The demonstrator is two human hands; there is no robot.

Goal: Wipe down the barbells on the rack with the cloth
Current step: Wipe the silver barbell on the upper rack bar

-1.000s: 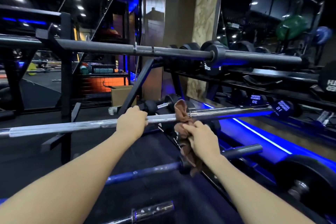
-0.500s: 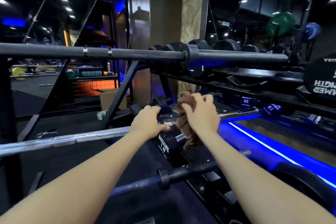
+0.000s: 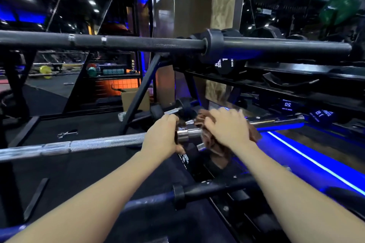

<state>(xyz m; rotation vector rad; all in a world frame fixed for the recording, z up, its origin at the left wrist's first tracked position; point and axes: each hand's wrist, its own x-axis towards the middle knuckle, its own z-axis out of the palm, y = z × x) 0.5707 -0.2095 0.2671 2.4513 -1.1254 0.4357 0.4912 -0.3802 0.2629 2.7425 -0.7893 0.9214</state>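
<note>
We take the chrome bar (image 3: 102, 143) as our landmark: it lies across the rack (image 3: 138, 94) at mid height, below the black bar (image 3: 138, 42) and above the blue bar (image 3: 150, 201). Our left hand (image 3: 161, 136) is curled round the chrome bar just beside its collar, steadying it. Our right hand (image 3: 227, 126) lies on the far side of that collar, fingers wrapped over the cloth (image 3: 209, 140) and pressing it round the smooth sleeve; the hand is blurred, so we cannot tell how tightly it closes.

We judge the bar heavy and stiff — it will roll in its cradles rather than lift, so a firm hold on the rough knurled shaft suits it. The polished sleeve looks slippery, and there the cloth should wrap right round. The cloth is brown, soft and limp — it bunches in folds and hangs below the bar.
</note>
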